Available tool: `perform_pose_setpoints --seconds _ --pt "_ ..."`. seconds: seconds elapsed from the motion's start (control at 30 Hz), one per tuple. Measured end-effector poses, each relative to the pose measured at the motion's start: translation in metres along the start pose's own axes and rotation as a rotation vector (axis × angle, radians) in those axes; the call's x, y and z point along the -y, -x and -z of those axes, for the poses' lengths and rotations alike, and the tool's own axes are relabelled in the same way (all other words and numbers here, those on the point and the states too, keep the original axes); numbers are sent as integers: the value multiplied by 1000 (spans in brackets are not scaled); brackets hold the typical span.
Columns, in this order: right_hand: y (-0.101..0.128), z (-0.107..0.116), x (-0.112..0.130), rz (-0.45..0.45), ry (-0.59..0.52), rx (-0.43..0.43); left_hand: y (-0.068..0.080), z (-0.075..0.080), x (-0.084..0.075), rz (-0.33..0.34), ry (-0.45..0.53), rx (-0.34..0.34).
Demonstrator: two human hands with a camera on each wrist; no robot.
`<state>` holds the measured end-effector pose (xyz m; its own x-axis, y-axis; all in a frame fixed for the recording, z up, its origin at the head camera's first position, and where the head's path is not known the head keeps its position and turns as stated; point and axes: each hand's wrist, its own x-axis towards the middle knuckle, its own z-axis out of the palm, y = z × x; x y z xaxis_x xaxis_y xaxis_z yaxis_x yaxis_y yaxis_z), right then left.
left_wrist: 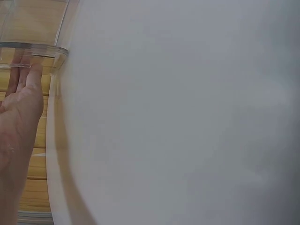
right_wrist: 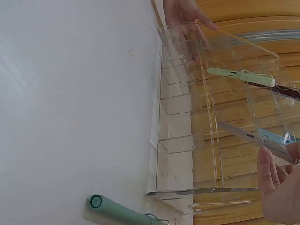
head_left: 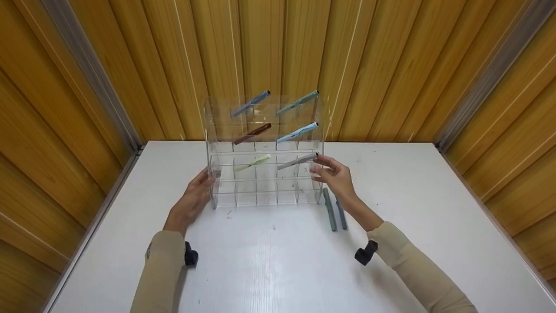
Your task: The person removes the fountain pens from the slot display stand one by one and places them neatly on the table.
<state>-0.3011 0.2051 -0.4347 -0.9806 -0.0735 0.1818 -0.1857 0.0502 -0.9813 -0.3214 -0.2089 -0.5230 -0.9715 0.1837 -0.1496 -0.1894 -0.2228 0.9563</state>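
1. R hand (head_left: 336, 176) pinches grey pen (head_left: 297, 161) at its tip, in rack (head_left: 265, 150) third row, right side.
2. L hand (head_left: 195, 198) fingers straight, flat vs rack's left wall.
3. Two pens (head_left: 334, 213) on table (head_left: 278, 261) just right of rack.

Both arms in beige sleeves reach forward, wrists apart. The left hand (head_left: 194, 198) lies flat with fingers straight; the right hand (head_left: 335, 177), farther right, is raised with fingertips (head_left: 318, 161) loosely pinched.
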Motion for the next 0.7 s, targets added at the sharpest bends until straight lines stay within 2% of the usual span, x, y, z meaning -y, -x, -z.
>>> perform_pose_setpoints --seconds 0.1,0.37,0.57,0.7 --pt "-4 -4 3 -13 -15 -5 1 -1 0 -10 8 18" --pt "-15 -13 7 -105 -5 71 5 0 1 -24 29 43" --pt "-19 -21 4 -111 -57 69 5 -2 3 -40 68 46" --pt "-20 -24 -1 -112 -42 67 3 -4 4 -34 40 39"
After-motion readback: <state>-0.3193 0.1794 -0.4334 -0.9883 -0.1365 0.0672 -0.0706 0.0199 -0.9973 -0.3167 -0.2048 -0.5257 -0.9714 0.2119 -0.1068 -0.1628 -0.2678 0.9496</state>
